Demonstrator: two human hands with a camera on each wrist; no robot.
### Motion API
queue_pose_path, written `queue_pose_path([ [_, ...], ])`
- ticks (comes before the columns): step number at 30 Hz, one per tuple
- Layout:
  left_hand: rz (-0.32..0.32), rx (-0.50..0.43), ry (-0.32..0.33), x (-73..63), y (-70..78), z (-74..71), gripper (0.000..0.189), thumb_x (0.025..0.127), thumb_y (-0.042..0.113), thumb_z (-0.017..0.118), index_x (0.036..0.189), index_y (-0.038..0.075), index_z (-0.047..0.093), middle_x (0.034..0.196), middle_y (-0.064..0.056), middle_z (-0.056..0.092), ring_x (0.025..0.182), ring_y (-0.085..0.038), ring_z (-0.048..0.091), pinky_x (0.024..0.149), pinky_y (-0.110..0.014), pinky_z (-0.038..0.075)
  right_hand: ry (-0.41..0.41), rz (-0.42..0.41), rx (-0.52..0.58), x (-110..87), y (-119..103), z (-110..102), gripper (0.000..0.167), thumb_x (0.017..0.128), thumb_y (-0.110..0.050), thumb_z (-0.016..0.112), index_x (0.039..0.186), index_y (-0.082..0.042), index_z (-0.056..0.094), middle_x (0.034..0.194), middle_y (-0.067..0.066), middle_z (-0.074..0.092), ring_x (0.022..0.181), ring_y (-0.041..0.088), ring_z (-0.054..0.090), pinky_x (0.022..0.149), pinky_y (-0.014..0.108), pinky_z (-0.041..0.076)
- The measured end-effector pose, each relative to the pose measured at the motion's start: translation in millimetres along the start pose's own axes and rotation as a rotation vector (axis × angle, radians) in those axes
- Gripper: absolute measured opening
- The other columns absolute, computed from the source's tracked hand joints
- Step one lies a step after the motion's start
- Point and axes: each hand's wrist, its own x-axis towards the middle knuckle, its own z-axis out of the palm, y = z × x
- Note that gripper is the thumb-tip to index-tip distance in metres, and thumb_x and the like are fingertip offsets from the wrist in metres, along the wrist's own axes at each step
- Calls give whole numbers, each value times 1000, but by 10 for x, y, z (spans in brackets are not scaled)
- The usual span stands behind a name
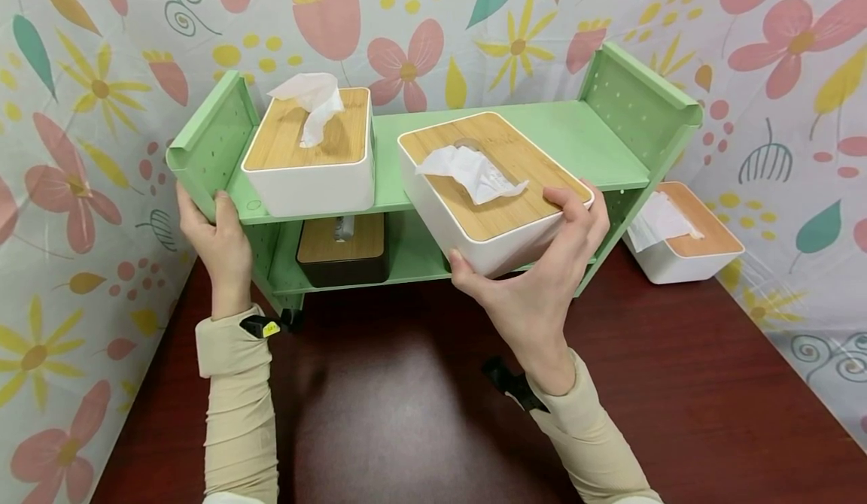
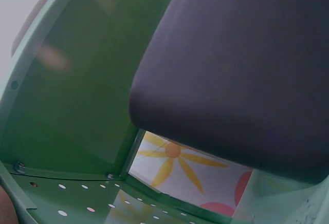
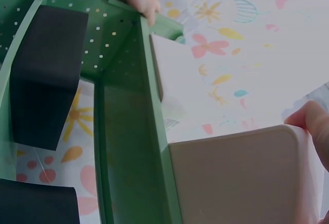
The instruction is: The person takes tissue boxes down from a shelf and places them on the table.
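Note:
In the head view my right hand (image 1: 535,286) grips the near right corner of a white tissue box (image 1: 467,226) with a wooden lid. That box sits tilted at the front edge of the green two-tier shelf (image 1: 569,135), overlapping its top tier. My left hand (image 1: 217,244) holds the shelf's left side panel, thumb in front. Beside it, a second white tissue box (image 1: 311,188) stands on the top tier. A black tissue box (image 1: 342,267) rests on the lower tier; its dark side (image 2: 236,70) fills much of the left wrist view.
Another dark box (image 3: 38,203) shows on the lower tier in the right wrist view. A white tissue box (image 1: 684,263) with an orange-brown lid stands on the dark red table (image 1: 379,414), right of the shelf. A floral curtain (image 1: 420,30) hangs close behind.

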Motion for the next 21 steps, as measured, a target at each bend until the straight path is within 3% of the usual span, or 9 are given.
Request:
queue_pose_path([
  [13, 18, -8, -3, -6, 17, 2, 41, 91, -6, 38, 129, 1, 54, 117, -14, 59, 112, -26, 55, 98, -32, 42, 14, -5, 6, 0, -8, -5, 89, 51, -46, 78, 114, 9, 46, 120, 25, 47, 128, 24, 35, 108, 41, 29],
  [21, -13, -22, 10, 2, 7, 8, 41, 91, -5, 39, 128, 2, 54, 117, -11, 59, 112, -26, 54, 98, -30, 42, 26, -12, 9, -3, -1, -11, 89, 51, -46, 77, 113, 9, 46, 117, 25, 47, 127, 26, 36, 107, 41, 28],
])
